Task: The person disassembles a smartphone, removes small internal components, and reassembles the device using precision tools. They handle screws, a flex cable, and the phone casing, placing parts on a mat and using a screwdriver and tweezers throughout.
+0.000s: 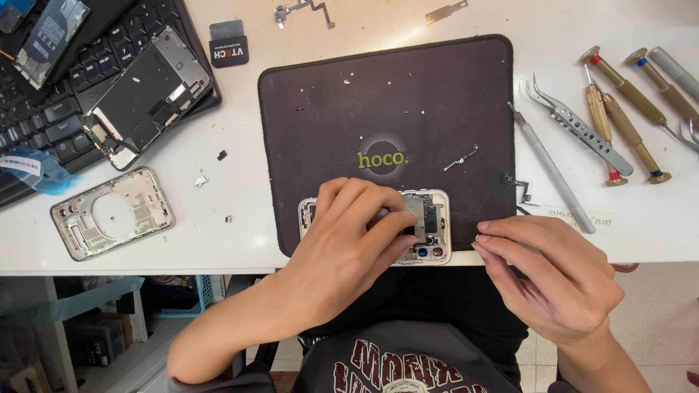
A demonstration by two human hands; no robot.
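An opened phone body (pixel 431 227) lies at the near edge of a dark work mat (pixel 408 94), its inner parts and camera holes showing. My left hand (pixel 348 244) lies over the phone's left and middle, fingers curled onto its inside. My right hand (pixel 542 273) rests at the table's front edge just right of the phone, fingers together and pinched, touching the mat's corner. Whether those fingers hold a small part is hidden.
Tweezers (pixel 575 127), a thin metal pick (pixel 550 171) and several brass screwdrivers (pixel 626 91) lie right of the mat. A second phone frame (pixel 113 212), a screen assembly (pixel 145 94) on a black keyboard (pixel 44 116) sit left. Tiny screws and a flex strip (pixel 461 158) dot the mat.
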